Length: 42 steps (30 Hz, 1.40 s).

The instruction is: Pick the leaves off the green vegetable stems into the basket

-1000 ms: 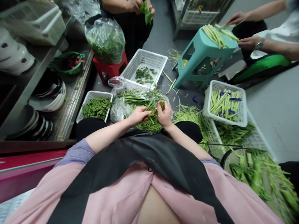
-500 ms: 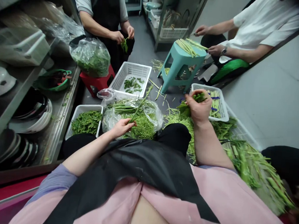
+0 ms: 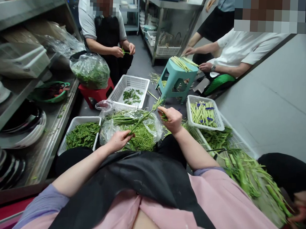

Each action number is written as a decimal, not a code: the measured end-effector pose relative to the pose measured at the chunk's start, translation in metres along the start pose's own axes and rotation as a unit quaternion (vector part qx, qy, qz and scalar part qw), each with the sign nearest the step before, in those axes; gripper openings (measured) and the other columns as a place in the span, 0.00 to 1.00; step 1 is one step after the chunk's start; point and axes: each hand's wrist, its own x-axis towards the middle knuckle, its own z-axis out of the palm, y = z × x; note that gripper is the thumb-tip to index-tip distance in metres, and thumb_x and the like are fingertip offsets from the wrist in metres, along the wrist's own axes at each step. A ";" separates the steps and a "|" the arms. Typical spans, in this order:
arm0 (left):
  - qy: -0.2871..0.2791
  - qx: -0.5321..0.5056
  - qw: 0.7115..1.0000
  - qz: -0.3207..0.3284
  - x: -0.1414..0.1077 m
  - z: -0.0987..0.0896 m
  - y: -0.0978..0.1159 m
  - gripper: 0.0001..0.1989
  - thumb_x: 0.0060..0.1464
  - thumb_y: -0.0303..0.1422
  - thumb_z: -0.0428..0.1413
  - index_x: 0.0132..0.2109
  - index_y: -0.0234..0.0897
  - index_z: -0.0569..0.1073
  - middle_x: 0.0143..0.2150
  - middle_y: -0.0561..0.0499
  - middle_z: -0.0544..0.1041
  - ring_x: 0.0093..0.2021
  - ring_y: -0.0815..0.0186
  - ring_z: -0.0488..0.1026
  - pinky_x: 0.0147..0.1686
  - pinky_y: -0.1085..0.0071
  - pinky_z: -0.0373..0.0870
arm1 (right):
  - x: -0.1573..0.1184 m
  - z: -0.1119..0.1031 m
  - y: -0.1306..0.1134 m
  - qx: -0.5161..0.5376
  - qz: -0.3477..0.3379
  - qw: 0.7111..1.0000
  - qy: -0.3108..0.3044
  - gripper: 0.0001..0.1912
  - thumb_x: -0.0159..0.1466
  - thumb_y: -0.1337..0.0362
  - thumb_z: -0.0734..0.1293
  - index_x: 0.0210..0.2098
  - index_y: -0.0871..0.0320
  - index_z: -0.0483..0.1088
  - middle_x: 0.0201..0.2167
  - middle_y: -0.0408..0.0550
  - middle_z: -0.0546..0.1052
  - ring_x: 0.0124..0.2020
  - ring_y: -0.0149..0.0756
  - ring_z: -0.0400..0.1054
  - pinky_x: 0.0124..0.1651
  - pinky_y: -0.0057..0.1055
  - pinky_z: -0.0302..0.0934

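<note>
My left hand (image 3: 119,140) is closed around the lower end of a long green stem (image 3: 142,119), which slants up to the right. Beside the leafy top of that stem is my right hand (image 3: 171,119), fingers curled in, with some green leaves (image 3: 163,117) showing in its grip. Whether the fingertips touch the stem I cannot tell. Below both hands an open clear plastic bag (image 3: 156,128) holds many thin green stems (image 3: 142,137). To its left stands a white basket (image 3: 62,145) full of picked leaves (image 3: 82,135).
A white basket (image 3: 113,95) with a few leaves stands ahead. Bundled stalks (image 3: 202,113) fill a basket at right, near piled greens (image 3: 249,172). Co-workers sit by a red stool (image 3: 89,96) and a teal stool (image 3: 171,83). Metal shelves (image 3: 58,124) line the left.
My right hand, with leaves in it, has moved left and down to the top of the stem. My left hand keeps its hold. The view has tilted up slightly.
</note>
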 end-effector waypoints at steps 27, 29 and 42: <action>0.150 -0.288 0.931 -0.165 -0.056 -0.039 -0.048 0.21 0.44 0.47 0.60 0.35 0.32 0.72 0.19 0.58 0.59 0.18 0.76 0.55 0.20 0.77 0.50 | -0.021 0.098 -0.003 0.181 0.202 0.937 -0.221 0.18 0.53 0.58 0.71 0.41 0.59 0.75 0.31 0.48 0.77 0.29 0.34 0.68 0.35 0.31 0.62; 0.140 -0.275 0.937 -0.162 -0.057 -0.037 -0.047 0.20 0.45 0.47 0.59 0.36 0.32 0.73 0.18 0.59 0.59 0.18 0.76 0.54 0.20 0.77 0.50 | -0.027 0.110 -0.021 0.078 0.131 0.929 -0.337 0.19 0.54 0.61 0.72 0.45 0.57 0.74 0.32 0.51 0.78 0.30 0.37 0.70 0.34 0.31 0.62; -0.029 0.041 0.996 -0.067 -0.037 -0.046 -0.027 0.15 0.55 0.39 0.52 0.39 0.34 0.78 0.24 0.53 0.72 0.24 0.71 0.63 0.27 0.77 0.58 | 0.026 0.043 -0.048 -0.016 -0.237 0.955 -0.175 0.18 0.69 0.66 0.55 0.46 0.59 0.75 0.39 0.54 0.75 0.35 0.33 0.66 0.37 0.29 0.59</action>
